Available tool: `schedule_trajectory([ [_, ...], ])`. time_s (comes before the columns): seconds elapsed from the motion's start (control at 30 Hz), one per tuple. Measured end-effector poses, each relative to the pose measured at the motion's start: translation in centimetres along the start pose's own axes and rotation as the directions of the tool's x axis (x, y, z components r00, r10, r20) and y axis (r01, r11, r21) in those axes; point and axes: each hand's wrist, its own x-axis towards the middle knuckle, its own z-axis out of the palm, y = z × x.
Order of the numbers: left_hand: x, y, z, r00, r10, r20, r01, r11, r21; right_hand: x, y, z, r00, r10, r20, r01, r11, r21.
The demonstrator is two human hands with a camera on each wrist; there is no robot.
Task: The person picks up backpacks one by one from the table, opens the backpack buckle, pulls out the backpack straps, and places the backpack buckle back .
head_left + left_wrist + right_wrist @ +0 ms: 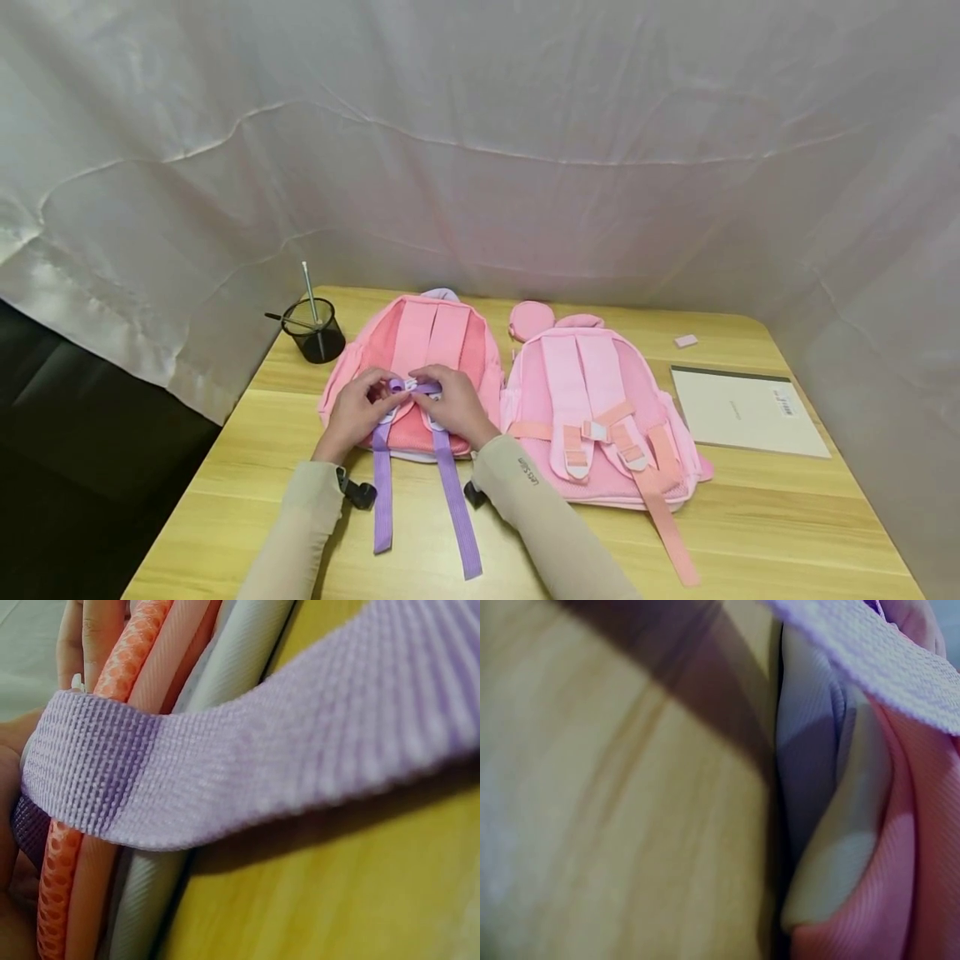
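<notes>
A coral-pink backpack point(382, 342) lies on the table with its shoulder straps facing up. Over its lower middle, both hands meet at a short purple chest strap with a small pale buckle point(410, 384) at its centre. My left hand point(362, 410) pinches the looped left part of that strap, and my right hand point(456, 405) pinches the right part. Two long purple webbing tails point(382, 492) hang from the shoulder straps onto the table. One purple tail point(225, 772) crosses the left wrist view close up; purple webbing point(885, 667) also spans the right wrist view's top corner.
Right beside it lies a lighter pink backpack point(525, 400) with fastened peach straps and a round pink pouch point(532, 320). A black mesh pen cup point(318, 343) stands at the back left. A notebook point(742, 412) and a small eraser-like block point(686, 341) lie at the right.
</notes>
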Motion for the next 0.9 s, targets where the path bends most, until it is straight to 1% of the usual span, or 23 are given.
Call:
schedule_trajectory([
  [0.17, -0.30, 0.12, 0.08, 1.000, 0.013, -0.004, -0.013, 1.000, 0.007, -0.19, -0.04, 0.16, 1.000, 0.015, 0.007, -0.015, 1.000, -0.009],
  [0.37, -0.68, 0.12, 0.19, 1.000, -0.015, 0.004, 0.015, 1.000, 0.011, -0.53, 0.01, 0.38, 1.000, 0.025, 0.012, -0.025, 1.000, -0.019],
  [0.53, -0.70, 0.06, 0.12, 1.000, -0.007, 0.007, 0.007, 1.000, 0.024, -0.58, -0.14, 0.31, 1.000, 0.025, 0.012, -0.024, 1.000, -0.010],
  [0.7, -0.55, -0.10, -0.10, 1.000, -0.001, 0.005, 0.000, 0.999, 0.046, -0.25, -0.19, 0.28, 1.000, 0.010, 0.019, -0.011, 1.000, 0.020],
  [0.9, -0.14, -0.06, -0.09, 1.000, -0.001, 0.006, 0.001, 1.000, -0.027, -0.07, -0.09, 0.02, 1.000, 0.020, -0.009, -0.019, 0.998, 0.052],
])
